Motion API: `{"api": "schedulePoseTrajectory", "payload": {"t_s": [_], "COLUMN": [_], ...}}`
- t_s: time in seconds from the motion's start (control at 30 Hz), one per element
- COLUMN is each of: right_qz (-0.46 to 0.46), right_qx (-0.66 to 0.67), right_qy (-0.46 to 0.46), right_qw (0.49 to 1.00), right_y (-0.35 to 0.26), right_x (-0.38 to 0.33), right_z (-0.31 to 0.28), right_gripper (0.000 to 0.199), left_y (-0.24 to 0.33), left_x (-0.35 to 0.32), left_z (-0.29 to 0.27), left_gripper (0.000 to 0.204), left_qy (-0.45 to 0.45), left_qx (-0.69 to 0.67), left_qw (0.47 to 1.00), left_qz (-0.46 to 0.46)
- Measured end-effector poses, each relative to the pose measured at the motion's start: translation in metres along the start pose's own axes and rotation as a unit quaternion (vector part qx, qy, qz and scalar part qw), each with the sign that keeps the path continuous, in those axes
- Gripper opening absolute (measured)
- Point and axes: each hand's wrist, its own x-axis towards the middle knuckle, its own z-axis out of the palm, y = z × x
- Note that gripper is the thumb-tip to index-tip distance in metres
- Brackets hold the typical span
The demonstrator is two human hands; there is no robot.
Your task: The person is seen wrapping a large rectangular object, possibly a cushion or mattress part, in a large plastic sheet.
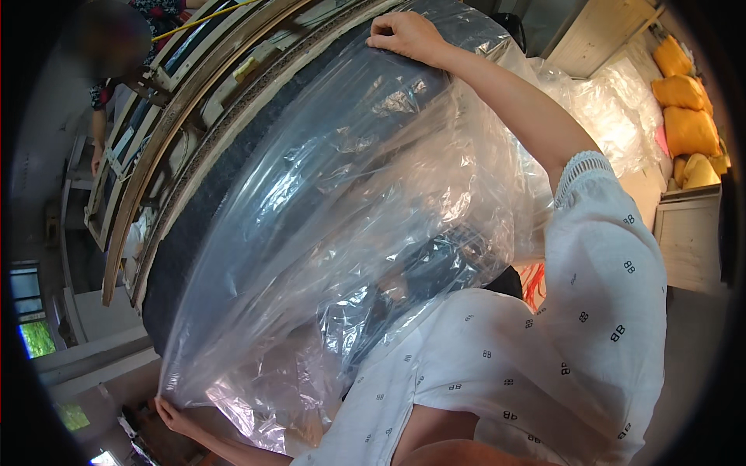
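A large clear plastic sheet (334,202), possibly a bag, spreads in loose, shiny folds across a dark surface (183,256) and toward my body. At the lower left, my left hand (175,417) is closed, pinching a corner of the plastic and drawing its edge into a taut line. My right hand (408,37) is at the far side with bent fingers, closed on the plastic's upper edge; the fingertips are partly hidden. Between the hands, the plastic fans out in long creases. Its near part bunches against my white printed shirt (482,365).
Beyond the dark surface runs a machine with long rails (155,175). Another person's arm (99,140) is at its far left. More crumpled clear plastic (614,109) lies at the right, beside several orange-yellow bundles (690,128) and a pale cabinet (688,241).
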Motion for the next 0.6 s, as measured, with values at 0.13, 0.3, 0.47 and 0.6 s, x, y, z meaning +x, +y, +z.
{"api": "schedulePoseTrajectory", "payload": {"t_s": [0.13, 0.3, 0.47, 0.6], "right_qz": [0.03, -0.021, -0.041, 0.058], "right_qx": [-0.029, 0.006, 0.209, 0.316], "right_qy": [-0.02, -0.042, 0.082, 0.242], "right_qw": [0.999, 0.999, 0.974, 0.916], "right_y": [0.0, -0.005, -0.012, -0.008], "right_x": [0.004, 0.014, 0.061, 0.076], "right_z": [0.001, 0.003, -0.014, -0.041], "right_gripper": [0.024, 0.023, 0.019, 0.018], "left_y": [-0.009, -0.024, -0.017, 0.054], "left_x": [-0.042, -0.087, -0.025, 0.035], "left_z": [-0.017, -0.014, 0.019, 0.093], "left_gripper": [0.032, 0.027, 0.036, 0.034], "left_qy": [-0.046, -0.136, -0.008, 0.067], "left_qx": [0.01, -0.1, -0.165, -0.26], "left_qw": [0.999, 0.974, 0.984, 0.957], "left_qz": [0.003, -0.151, -0.064, -0.112]}}
